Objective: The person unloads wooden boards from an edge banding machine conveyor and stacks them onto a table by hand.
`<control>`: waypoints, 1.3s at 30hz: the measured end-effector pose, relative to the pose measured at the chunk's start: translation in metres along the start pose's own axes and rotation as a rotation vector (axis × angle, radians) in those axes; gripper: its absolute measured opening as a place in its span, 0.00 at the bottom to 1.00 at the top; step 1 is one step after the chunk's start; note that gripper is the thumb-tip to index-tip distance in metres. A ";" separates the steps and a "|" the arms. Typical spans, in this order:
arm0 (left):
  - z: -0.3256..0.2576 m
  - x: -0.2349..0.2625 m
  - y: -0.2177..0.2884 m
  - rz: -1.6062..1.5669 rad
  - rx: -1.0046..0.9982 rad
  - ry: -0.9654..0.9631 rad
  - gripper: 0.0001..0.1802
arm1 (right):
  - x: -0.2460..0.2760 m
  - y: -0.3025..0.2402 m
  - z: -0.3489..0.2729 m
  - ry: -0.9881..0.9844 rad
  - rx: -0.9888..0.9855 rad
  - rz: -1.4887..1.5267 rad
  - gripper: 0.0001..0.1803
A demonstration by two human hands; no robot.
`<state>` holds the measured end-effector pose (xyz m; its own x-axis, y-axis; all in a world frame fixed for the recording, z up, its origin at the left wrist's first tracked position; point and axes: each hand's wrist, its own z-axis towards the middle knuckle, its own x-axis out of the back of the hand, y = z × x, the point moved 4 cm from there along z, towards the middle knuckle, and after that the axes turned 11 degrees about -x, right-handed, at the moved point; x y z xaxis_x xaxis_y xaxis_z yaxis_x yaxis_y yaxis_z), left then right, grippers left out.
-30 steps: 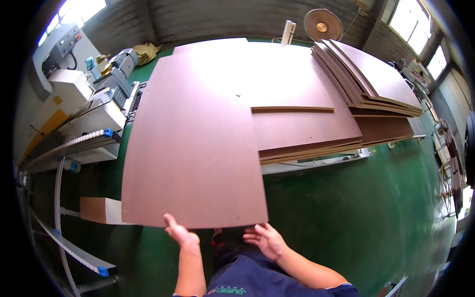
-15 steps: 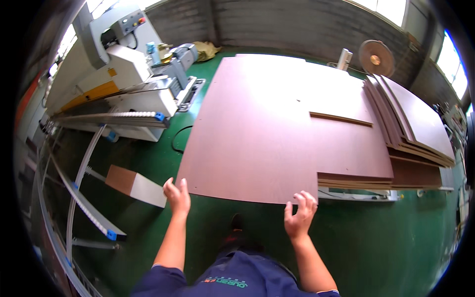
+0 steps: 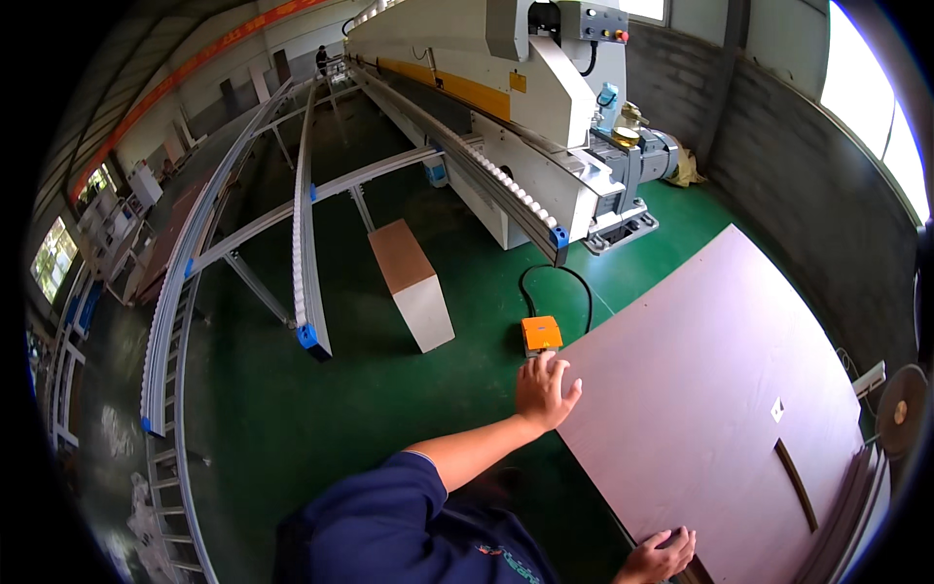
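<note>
Shirt lettering (image 3: 509, 563) blurs at six o'clock, the left hand (image 3: 546, 393), fingers apart, is by the pinkish panel (image 3: 705, 389), and the right hand (image 3: 658, 559) touches it at five, grip impossible to tell.

Place: industrial workshop hall.
Evidence: long white-and-yellow metal machine (image 3: 477, 92), grey metal rail with white rollers (image 3: 305, 214), glossy green floor (image 3: 389, 399), wide flat pinkish board (image 3: 710, 360).

Gap btwn box (image 3: 421, 310) & panel (image 3: 700, 370); orange unit (image 3: 541, 334) in way.
</note>
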<state>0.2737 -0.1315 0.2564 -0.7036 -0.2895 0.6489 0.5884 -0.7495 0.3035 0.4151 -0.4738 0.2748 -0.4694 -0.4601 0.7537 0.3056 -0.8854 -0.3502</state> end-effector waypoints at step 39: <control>0.026 -0.056 0.013 0.053 -0.121 -0.265 0.20 | -0.037 0.079 0.094 -0.342 -0.062 0.236 0.19</control>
<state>0.3311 -0.1096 0.2426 -0.5352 -0.1771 0.8259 0.5586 -0.8076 0.1889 0.5349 -0.5210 0.2717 -0.0873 -0.6117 0.7863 0.3164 -0.7654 -0.5604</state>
